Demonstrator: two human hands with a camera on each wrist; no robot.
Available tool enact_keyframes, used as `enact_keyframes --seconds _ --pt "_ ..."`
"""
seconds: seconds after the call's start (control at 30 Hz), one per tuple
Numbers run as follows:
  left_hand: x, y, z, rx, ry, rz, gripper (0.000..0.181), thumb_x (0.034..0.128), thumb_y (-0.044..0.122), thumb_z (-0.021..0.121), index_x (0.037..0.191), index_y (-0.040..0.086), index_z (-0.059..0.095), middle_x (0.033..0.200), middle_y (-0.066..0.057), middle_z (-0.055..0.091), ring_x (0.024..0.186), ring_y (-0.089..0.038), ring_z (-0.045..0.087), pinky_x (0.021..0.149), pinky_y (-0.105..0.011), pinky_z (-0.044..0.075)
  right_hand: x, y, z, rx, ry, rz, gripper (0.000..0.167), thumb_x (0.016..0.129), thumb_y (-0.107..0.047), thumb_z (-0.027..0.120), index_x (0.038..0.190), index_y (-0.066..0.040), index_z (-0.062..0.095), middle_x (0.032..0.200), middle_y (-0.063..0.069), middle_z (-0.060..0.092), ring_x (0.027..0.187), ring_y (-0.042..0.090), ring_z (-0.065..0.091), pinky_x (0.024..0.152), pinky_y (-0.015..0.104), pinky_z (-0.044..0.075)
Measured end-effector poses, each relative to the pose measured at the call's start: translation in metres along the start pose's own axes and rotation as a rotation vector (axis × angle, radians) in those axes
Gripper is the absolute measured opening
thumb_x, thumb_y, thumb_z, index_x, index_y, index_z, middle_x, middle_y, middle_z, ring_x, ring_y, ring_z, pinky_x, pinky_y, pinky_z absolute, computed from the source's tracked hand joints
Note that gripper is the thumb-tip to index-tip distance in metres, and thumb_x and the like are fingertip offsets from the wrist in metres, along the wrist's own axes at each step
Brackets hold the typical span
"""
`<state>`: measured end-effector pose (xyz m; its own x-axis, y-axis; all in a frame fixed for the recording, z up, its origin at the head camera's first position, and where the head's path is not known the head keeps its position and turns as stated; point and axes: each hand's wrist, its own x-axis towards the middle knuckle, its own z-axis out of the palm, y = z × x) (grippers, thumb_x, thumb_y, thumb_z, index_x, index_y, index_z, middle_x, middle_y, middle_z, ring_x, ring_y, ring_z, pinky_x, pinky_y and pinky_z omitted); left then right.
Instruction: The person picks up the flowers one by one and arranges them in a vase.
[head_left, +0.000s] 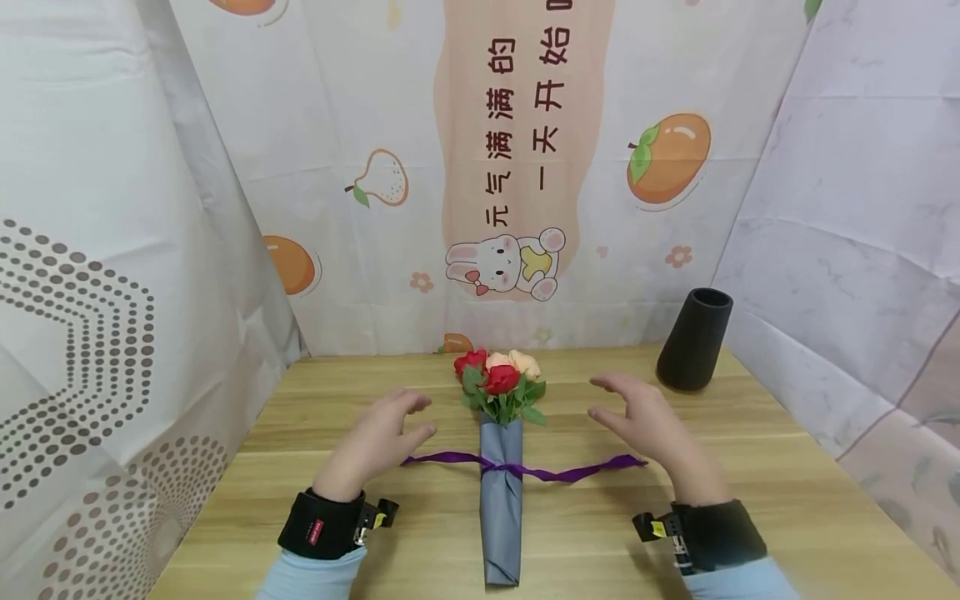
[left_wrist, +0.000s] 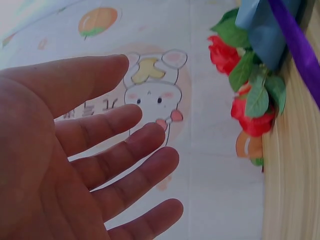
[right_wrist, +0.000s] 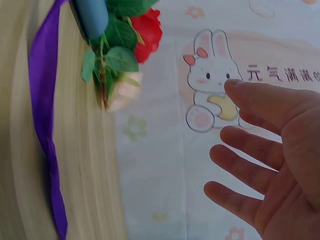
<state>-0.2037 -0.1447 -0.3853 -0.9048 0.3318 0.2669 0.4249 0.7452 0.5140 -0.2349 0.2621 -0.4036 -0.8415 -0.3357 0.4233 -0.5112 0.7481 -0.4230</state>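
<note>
A bouquet of red and peach roses (head_left: 502, 380) lies on the table, its stems rolled in grey-blue wrapping paper (head_left: 501, 517). Around the wrap runs a purple ribbon (head_left: 566, 475), crossed or knotted at the front, with its two tails stretched out left and right. My left hand (head_left: 378, 437) hovers left of the bouquet near one ribbon end, holding nothing. On the other side, my right hand (head_left: 645, 421) is raised by the opposite ribbon end, also holding nothing. Both wrist views show spread, relaxed fingers, apart from the ribbon and flowers.
A black vase (head_left: 694, 340) stands at the table's back right corner. The wooden table (head_left: 315, 400) ends at a printed cloth backdrop (head_left: 337, 108), with cloth also hanging at both sides. Each wrist wears a black band with a small camera.
</note>
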Motion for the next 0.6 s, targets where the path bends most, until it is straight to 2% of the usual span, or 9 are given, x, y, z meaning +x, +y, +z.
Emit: enact_keyframes --seconds 0.27,0.43,0.6 --pt "0.004 0.011 0.015 0.025 -0.066 0.087 0.023 0.0948 0.021 0.074 0.114 0.008 0.070 0.109 -0.005 0.069 0.101 -0.020 0.066 0.086 -0.041 0.055 0.006 -0.017 0.021 0.006 -0.057 -0.050 0.039 0.090 -0.011 0.079 0.126 0.000 0.068 0.123 0.015 0.069 0.114 0.037 0.064 0.095 0.055 0.051" --pt "0.006 0.014 0.022 0.046 -0.097 0.099 0.018 0.0949 0.021 0.073 0.108 0.009 0.072 0.103 -0.004 0.070 0.095 -0.020 0.066 0.082 -0.040 0.055 0.008 -0.027 0.033 -0.002 -0.104 -0.076 0.036 0.090 -0.013 0.079 0.123 -0.003 0.069 0.120 0.012 0.070 0.111 0.033 0.066 0.093 0.052 0.053" --pt "0.007 0.017 0.034 0.097 -0.123 0.143 0.013 0.0947 0.024 0.073 0.101 0.012 0.073 0.096 0.000 0.068 0.088 -0.015 0.063 0.077 -0.036 0.053 0.008 -0.032 0.047 0.009 -0.148 -0.131 0.033 0.090 -0.015 0.079 0.120 -0.005 0.070 0.116 0.010 0.071 0.106 0.028 0.067 0.090 0.048 0.054"
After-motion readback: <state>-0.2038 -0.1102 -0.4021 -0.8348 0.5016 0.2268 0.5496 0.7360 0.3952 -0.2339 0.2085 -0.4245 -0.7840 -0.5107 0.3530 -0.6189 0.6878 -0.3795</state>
